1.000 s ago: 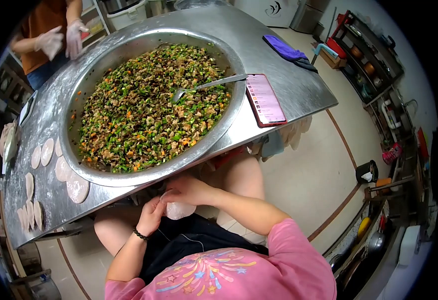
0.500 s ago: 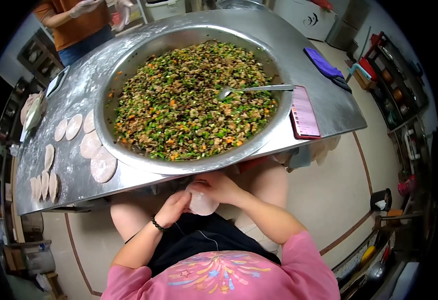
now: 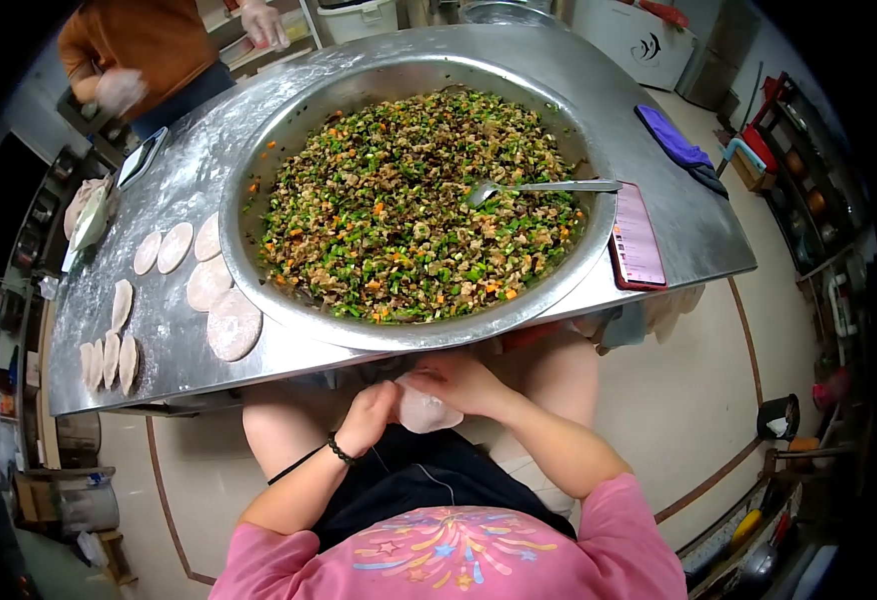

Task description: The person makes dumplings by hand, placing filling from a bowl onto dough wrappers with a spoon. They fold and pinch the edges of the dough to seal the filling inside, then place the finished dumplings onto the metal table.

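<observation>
above the lap [image 3: 364, 488], left fingers [image 3: 383, 395] and right fingers [image 3: 441, 370] narrowly curled on one dough round [image 3: 425, 412]

Pale dough wrapper [image 3: 427, 410] between hands [image 3: 370, 415] [image 3: 461, 382]

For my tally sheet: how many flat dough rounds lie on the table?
5: three rounds in a row left of the bowl, two more rounds below them in view. The bowl may hide others.
</observation>
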Demonstrator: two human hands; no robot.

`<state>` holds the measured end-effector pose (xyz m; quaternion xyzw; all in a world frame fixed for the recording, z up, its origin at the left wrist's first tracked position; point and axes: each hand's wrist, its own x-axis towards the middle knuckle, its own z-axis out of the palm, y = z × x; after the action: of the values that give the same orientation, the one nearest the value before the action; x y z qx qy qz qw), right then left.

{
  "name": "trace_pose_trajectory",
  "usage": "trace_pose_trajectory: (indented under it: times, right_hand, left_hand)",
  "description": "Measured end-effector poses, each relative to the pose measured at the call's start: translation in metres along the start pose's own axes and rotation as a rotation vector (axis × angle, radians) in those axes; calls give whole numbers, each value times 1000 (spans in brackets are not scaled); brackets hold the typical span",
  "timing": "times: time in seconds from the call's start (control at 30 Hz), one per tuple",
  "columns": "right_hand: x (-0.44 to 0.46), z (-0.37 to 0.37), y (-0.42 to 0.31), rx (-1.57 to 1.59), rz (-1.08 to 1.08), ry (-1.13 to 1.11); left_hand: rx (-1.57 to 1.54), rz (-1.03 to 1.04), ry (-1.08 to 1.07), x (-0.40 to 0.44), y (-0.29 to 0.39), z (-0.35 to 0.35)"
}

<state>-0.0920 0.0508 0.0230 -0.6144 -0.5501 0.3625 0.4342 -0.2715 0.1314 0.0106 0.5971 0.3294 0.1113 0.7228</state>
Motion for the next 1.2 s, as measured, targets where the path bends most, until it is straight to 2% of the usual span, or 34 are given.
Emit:
trace_pose_trajectory:
  times: [0.1,0.17,0.23,0.27,0.3,0.37,0.4,0.47,0.53,0.6,0.67,0.7,0.77,0.83,0.9,1.0,1.07,1.13,1.2]
  right_hand:
    - [3,-4,-1,23,40,25]
    - [1,-5,2,-63,-43,7]
    - [1,-2,2,-147,-125,-10]
    - [2,0,1,-28,-65,16]
    - [2,0,1,91,-5,44]
    - [4,-7,-2,50,25,-6]
    - [4,-10,-5,9,55,-58]
    - [0,-10,-8,-86,-14,-60]
    - [-1,-9,-10,-179,-84,-62]
    - [2,-9,-12,-115,39,-1]
    - [4,-7,-4,-111,33,-33]
    - [4,-7,-3,-108,28,-65]
    - [0,-9,-6,-166,-7,-82]
    - [-1,-7,-8,-222,-42,-102]
    - [1,-4,-8,-84,-12,62]
    - [4,-9,-7,-15,-44,-36]
    - [1,-7,-6,-59,-60,-41]
    - [0,-4,-6,-100,-76,-49]
    - [1,-1,-8,-48,-66,80]
  left_hand:
    - [-108,-23,-2,3,3,4]
    - [-34,6,-33,6,-6,-3]
    - [248,97,-32,6,-9,-7]
    - [6,27,-5,7,-17,-8]
    - [6,27,-6,7,-11,-3]
    - [-117,1,54,6,2,7]
    - [-117,1,53,6,0,5]
    - [168,163,25,8,-4,1]
    - [118,95,23,6,-1,0]
    - [68,29,20,4,2,2]
    - [-88,1,-1,4,6,7]
    - [-86,3,-3,5,3,6]
    - [177,184,46,8,-7,2]
    - [85,136,49,8,-12,-4]
    - [-8,88,53,8,-13,-6]
    - [50,101,17,7,-8,-3]
    - [262,194,53,4,-3,1]
    - [159,156,30,7,-9,-8]
    - [55,117,7,8,-10,-8]
